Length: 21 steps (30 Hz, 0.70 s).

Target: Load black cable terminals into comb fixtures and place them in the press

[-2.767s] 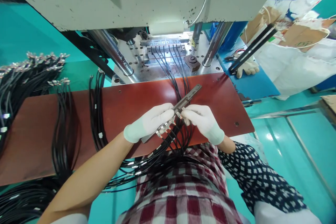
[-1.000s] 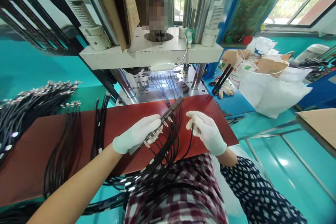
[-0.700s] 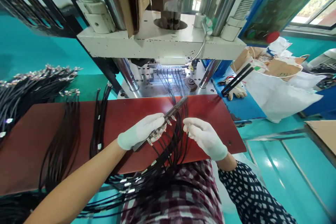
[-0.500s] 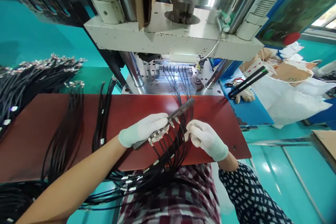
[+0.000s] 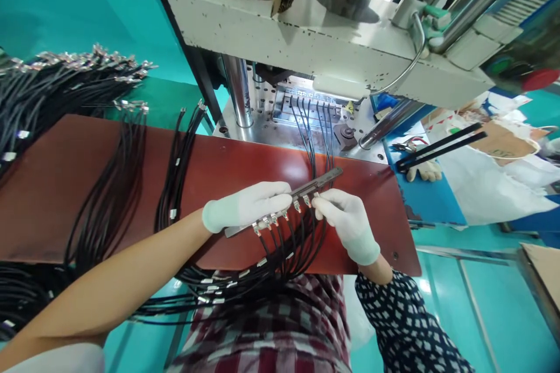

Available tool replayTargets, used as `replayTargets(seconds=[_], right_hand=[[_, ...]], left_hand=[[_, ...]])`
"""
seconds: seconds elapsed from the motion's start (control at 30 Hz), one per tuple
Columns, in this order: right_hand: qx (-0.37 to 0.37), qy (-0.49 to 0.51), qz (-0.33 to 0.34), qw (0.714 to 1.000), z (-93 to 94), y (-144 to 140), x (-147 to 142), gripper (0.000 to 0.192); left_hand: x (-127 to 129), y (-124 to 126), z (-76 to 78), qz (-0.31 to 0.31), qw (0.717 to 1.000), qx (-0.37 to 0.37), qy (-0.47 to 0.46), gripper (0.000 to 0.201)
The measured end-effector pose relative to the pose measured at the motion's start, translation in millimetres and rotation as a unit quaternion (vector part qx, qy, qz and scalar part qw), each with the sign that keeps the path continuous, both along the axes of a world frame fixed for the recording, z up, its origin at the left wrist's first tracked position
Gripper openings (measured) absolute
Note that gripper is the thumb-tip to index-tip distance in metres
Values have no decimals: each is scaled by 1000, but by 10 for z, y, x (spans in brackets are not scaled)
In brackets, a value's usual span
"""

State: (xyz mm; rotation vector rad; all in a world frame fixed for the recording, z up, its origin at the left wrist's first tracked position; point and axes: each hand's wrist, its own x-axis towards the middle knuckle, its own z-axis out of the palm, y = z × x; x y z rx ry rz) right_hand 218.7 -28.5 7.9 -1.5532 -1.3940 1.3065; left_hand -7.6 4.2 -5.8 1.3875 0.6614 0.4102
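Note:
My gloved left hand (image 5: 254, 205) is closed around a long, narrow metal bar (image 5: 329, 177), held at a slant above the brown board. Several metal connectors (image 5: 274, 220) sit in a row along the bar's near edge, and black cables (image 5: 301, 238) hang from them toward my lap. At the right part of the bar, my gloved right hand (image 5: 347, 224) pinches a cable connector (image 5: 317, 196) against the edge. The fingertips partly cover that connector, so I cannot tell whether it is seated.
Ahead stands a press with a metal die (image 5: 280, 106) holding several cables. The brown board (image 5: 262, 163) spans the front, with cable bundles (image 5: 179, 169) on its left. At right, two black bars (image 5: 441, 145), pliers (image 5: 409, 144) and a glove (image 5: 424, 171) lie on a blue surface.
My right hand has moved up and left to the bar, bringing a connector to its edge. My left hand still holds the bar. The view has shifted and tilted.

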Motion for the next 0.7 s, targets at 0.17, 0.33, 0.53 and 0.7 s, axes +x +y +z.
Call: replayTargets(seconds=[0.17,0.33,0.53,0.7], right_hand=[[-2,-28,26,999,85,46,-27,27],[-2,-36,38,999,71,68,-7,28],[6,-34,48,998,7,64,-3,27],[-5,-13,64,998,11,78,46,21]], left_hand=[[6,-13,11,-1,1000,9,24,39],[10,-20,15,5,995,71,70,39],[23,-33,0,4,993,97,72,38],[58,-36,-45,-1,999,-34,-12,41]])
